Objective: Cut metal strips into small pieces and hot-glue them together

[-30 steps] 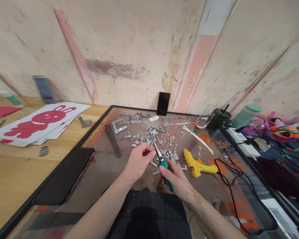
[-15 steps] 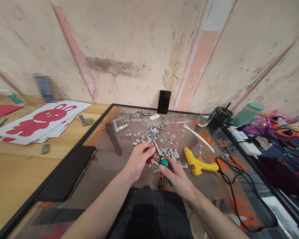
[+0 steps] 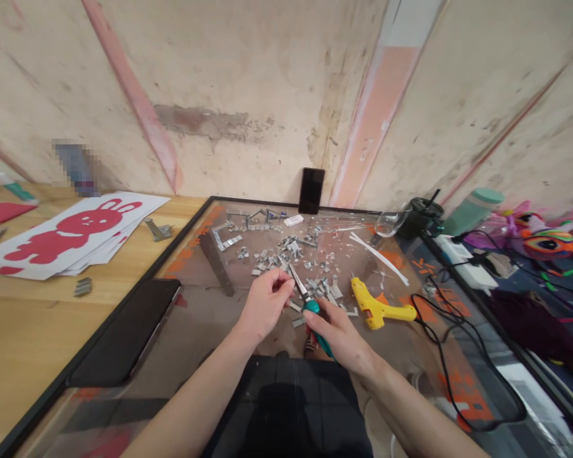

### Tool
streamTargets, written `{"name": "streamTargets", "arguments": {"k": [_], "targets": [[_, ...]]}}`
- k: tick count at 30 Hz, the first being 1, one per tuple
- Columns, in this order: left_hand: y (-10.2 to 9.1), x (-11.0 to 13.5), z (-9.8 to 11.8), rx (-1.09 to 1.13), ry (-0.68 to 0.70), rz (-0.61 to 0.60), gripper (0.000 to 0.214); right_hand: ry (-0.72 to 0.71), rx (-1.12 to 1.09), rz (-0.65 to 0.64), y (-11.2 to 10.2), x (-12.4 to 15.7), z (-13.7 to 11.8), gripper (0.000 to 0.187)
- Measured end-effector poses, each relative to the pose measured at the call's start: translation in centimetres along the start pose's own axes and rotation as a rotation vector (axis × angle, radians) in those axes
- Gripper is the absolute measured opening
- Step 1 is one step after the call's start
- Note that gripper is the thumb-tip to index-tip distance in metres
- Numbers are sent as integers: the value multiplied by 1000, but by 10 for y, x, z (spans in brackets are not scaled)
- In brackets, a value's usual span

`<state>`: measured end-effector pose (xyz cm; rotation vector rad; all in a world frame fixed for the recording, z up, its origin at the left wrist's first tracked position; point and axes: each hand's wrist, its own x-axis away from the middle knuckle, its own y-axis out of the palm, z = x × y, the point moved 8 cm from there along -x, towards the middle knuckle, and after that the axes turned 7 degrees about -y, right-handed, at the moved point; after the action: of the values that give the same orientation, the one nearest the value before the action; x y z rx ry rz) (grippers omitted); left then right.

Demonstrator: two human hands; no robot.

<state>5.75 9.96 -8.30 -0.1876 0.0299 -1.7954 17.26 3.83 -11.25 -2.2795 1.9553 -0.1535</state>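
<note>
My right hand (image 3: pixel 344 332) is wrapped round the teal handles of a pair of needle-nose pliers (image 3: pixel 312 306). Their long metal jaws point up and left, with the tips close to my left fingertips. My left hand (image 3: pixel 266 300) is closed in a pinch just left of the jaws. Whatever lies between its thumb and fingers is too small or hidden to make out. Beyond both hands, small bent pieces of silvery metal (image 3: pixel 290 247) lie scattered over the glass tabletop (image 3: pixel 191 331). A dark, flat metal strip (image 3: pixel 216 264) lies left of them.
Right of my hands lies a yellow glue gun (image 3: pixel 379 308) with a black cord. A phone (image 3: pixel 311 191) leans on the wall; a large black tablet-like device (image 3: pixel 128 331) is at left. Paper with a red rabbit (image 3: pixel 76 235), a dark cup (image 3: pixel 417 219) and a white power strip (image 3: pixel 468 264) stand farther out.
The view has shifted slightly. Both hands keep nearly the same pose, with the pliers still in my right hand and their tips beside my left fingers.
</note>
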Motion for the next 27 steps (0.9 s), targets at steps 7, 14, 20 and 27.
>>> {"name": "streamTargets", "arguments": {"k": [7, 14, 20, 27], "targets": [[-5, 1, 8, -199, 63, 18, 10, -52, 116, 12, -8, -2, -8, 30], [-3, 3, 11, -258, 122, -13, 11, 0, 4, -19, -4, 0, -7, 36], [-2, 2, 8, -248, 129, -17, 12, 121, -94, -48, 5, 2, 2, 36], [-5, 2, 13, -163, 102, -28, 12, -35, 48, 51, -25, -4, -18, 31]]}}
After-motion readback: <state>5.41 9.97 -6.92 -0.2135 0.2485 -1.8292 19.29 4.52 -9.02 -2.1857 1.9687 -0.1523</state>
